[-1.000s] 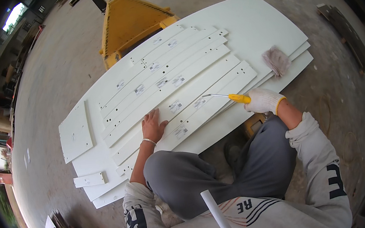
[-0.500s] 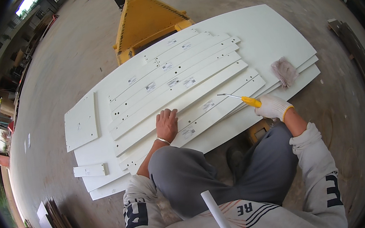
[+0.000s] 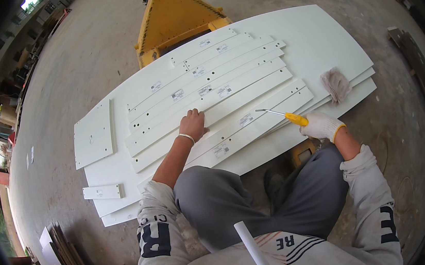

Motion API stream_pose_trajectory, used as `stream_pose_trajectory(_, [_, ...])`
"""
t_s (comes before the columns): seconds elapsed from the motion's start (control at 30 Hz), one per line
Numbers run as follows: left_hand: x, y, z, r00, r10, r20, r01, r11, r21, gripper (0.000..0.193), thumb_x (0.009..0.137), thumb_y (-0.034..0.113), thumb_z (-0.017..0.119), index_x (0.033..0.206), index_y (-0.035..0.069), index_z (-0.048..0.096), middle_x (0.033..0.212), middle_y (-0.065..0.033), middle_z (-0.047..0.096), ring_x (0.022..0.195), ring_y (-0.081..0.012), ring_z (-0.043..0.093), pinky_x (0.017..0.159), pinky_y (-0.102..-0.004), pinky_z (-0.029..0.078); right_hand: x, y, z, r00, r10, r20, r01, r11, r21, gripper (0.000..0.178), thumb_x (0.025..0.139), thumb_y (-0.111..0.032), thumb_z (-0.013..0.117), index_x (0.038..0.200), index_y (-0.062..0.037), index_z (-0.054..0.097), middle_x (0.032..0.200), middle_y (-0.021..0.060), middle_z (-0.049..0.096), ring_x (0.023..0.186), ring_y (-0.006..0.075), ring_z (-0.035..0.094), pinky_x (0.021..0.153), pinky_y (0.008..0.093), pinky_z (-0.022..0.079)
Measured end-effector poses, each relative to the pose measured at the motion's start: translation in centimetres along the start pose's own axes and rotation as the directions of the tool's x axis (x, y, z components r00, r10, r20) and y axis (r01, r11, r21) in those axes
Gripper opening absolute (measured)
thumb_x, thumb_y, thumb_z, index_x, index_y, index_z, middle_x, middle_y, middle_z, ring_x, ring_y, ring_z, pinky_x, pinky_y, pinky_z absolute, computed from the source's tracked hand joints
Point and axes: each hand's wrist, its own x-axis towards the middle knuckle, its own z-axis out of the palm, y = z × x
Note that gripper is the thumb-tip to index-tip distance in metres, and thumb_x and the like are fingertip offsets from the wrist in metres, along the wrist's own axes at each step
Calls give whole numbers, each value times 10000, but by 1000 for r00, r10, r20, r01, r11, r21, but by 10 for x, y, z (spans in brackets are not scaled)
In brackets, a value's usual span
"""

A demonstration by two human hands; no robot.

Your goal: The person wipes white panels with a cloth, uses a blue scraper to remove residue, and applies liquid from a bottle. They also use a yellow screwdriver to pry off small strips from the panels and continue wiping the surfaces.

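Observation:
My bare left hand, with a pale bracelet at the wrist, rests on the white drilled board strips near their middle. Its fingers are slightly bent and lie over the edge of one strip; nothing shows in the palm. A white knitted glove with a yellow cuff covers my right hand, closed round a hand tool with a yellow handle. The tool's thin metal shaft ends in a bent tip, above the nearest strips and pointing left. The strips carry small printed labels and lie overlapped on larger white panels.
A crumpled pinkish cloth lies on the panels at right. At left are a short white board and a small white block. Behind the stack stands a yellow pallet jack. More panels lean at lower left.
My left hand has moved up and away from me across the strips, its forearm now stretched further out. The right hand keeps the tool in nearly the same place.

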Motion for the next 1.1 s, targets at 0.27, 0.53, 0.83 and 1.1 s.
stream_pose_trajectory(0.27, [15,-4,-5,995,44,91,-40,998,-42,321,816,127,651,1109,-3,677,1025,-216,674,963,-371,678,875,-454,572,-1,4,1,1000,-19,-22,18,1000,-15,346,879,-305,696,948,33,717,720,139,710,603,267,698,642,400,576])
stream_pose_trajectory(0.53, [9,-34,21,960,26,-279,-136,914,-383,329,881,148,618,1169,99,768,1092,-156,663,1062,-343,604,953,-451,504,1,0,-2,1000,1,8,-1,998,-58,359,879,-322,694,952,28,726,768,152,732,636,271,716,680,409,581])
stream_pose_trajectory(0.83, [11,6,32,962,30,-272,-123,935,-332,294,906,179,659,1177,105,744,1107,-111,644,1072,-302,586,939,-439,468,19,3,3,995,-97,21,98,993,-69,355,842,-313,665,950,22,717,800,192,728,666,319,718,698,435,579])
stream_pose_trajectory(1.1, [27,-15,29,948,-247,-198,226,966,-123,642,964,298,650,1531,66,457,1582,-145,419,1469,-346,361,1209,-505,277,18,-5,-1,997,-50,56,53,998,-44,331,851,-286,629,991,3,711,765,180,714,644,302,713,666,435,578])
